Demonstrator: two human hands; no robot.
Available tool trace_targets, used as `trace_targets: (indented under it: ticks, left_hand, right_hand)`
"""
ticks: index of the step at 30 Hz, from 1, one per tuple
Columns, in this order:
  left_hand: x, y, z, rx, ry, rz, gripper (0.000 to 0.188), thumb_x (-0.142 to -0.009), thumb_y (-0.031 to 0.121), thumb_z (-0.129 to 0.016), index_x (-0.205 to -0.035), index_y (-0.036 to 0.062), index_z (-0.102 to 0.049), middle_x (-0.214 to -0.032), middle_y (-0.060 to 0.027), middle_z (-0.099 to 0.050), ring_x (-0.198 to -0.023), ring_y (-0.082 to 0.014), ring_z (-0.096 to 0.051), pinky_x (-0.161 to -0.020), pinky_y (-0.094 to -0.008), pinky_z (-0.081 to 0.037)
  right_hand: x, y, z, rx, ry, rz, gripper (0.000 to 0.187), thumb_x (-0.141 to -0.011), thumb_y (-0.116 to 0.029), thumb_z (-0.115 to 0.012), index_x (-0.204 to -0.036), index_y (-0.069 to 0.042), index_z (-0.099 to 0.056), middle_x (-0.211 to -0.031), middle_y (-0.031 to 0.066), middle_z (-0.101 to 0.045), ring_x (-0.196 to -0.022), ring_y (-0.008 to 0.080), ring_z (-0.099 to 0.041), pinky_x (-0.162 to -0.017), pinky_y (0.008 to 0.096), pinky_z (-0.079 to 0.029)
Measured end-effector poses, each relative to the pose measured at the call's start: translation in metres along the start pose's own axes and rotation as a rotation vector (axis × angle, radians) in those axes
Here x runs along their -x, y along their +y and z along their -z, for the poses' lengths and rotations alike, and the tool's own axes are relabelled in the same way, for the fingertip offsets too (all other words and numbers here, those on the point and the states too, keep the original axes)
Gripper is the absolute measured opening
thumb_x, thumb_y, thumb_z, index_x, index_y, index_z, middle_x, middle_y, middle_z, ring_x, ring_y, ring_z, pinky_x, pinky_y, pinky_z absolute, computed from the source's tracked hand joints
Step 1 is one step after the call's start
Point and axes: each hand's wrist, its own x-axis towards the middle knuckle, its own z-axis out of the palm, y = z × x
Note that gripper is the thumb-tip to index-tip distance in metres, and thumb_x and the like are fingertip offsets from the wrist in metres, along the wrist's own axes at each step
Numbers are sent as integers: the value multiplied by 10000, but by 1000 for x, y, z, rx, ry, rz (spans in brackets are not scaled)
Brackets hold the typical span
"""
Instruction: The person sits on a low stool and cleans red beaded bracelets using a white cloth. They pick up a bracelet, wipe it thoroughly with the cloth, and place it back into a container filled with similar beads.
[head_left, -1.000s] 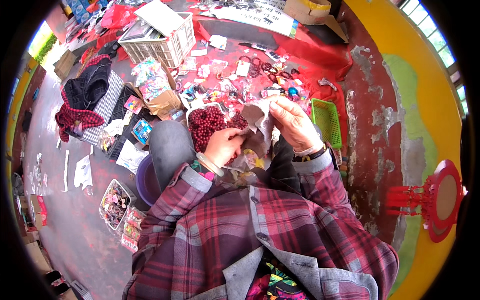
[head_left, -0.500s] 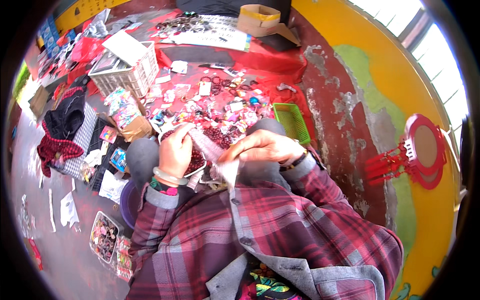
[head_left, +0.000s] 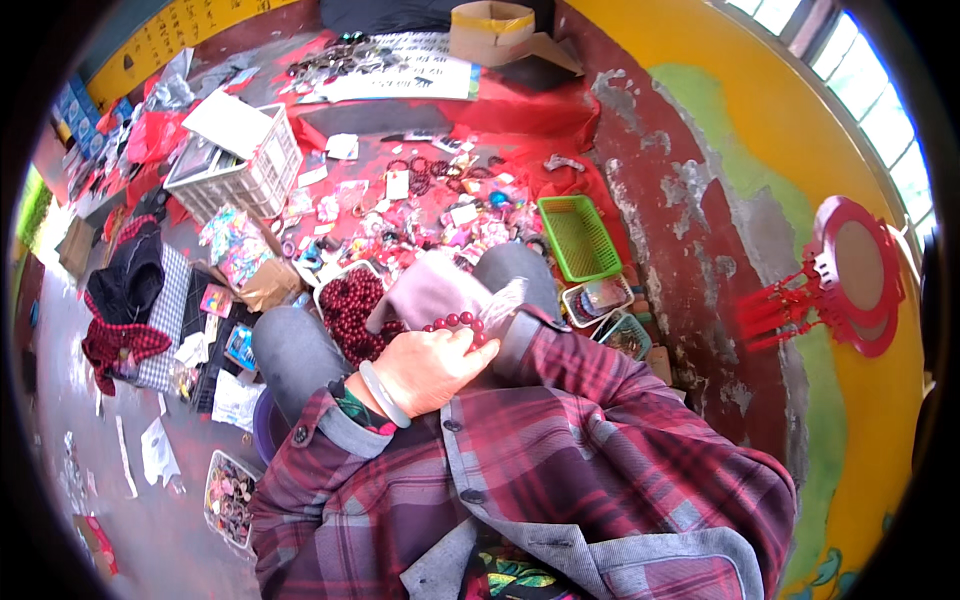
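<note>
My left hand [head_left: 425, 372], with a pale bangle [head_left: 384, 395] at its wrist, is closed on a dark red bead bracelet [head_left: 456, 321] above my lap. My right forearm's plaid sleeve [head_left: 570, 355] reaches in from the right. The hand at its end is hidden around my left hand, so its fingers do not show. Just beyond the bracelet a pale pinkish cloth [head_left: 430, 288] with a whitish, fringe-like end [head_left: 506, 298] spreads between my knees. Left of the cloth, a white-rimmed container [head_left: 374, 266] holds a heap of dark red beads [head_left: 350, 312].
Many small packets and trinkets [head_left: 430, 225] cover the red cloth ahead. A green basket [head_left: 578, 238] and small trays [head_left: 598, 300] stand to the right. Left are a white crate [head_left: 240, 180], a cardboard box [head_left: 268, 285] and a tub of small items [head_left: 228, 500].
My hands were apart, handling the pale cloth. Now the cloth lies farther forward, my left hand has moved right and holds the bead bracelet, and my right hand has gone out of sight.
</note>
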Motion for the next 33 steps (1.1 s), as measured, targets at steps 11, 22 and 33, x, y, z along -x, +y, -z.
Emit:
trace_targets:
  ticks: [11,22,33]
  left_hand:
    - [38,-49,-18,1803,960,881,207,-947,183,-451,-1047,23,-536,-707,-36,-572,-497,-67,-487,-389,-174,-365]
    - [32,-52,-76,905,716,805,359,-953,167,-459,-1286,31,-453,-968,-22,-590,-752,-53,-530,-679,-192,-449]
    - [35,-49,-84,1247,786,826,424,-840,-4,-569,-1234,-2,-413,-880,-73,-575,-747,-111,-562,-675,-243,-493]
  right_hand:
    - [-14,-6,29,612,-30,109,184,-718,-139,-554,-893,-145,-609,-518,26,-502,-457,210,-555,-414,377,-382]
    - [27,10,-19,-92,291,132,372,-791,-228,-571,-1106,-30,-554,-1008,148,-609,-953,273,-601,-823,352,-475]
    - [21,1,-11,15,341,-70,194,-841,-160,-459,-953,-60,-583,-871,136,-591,-768,295,-614,-627,366,-490]
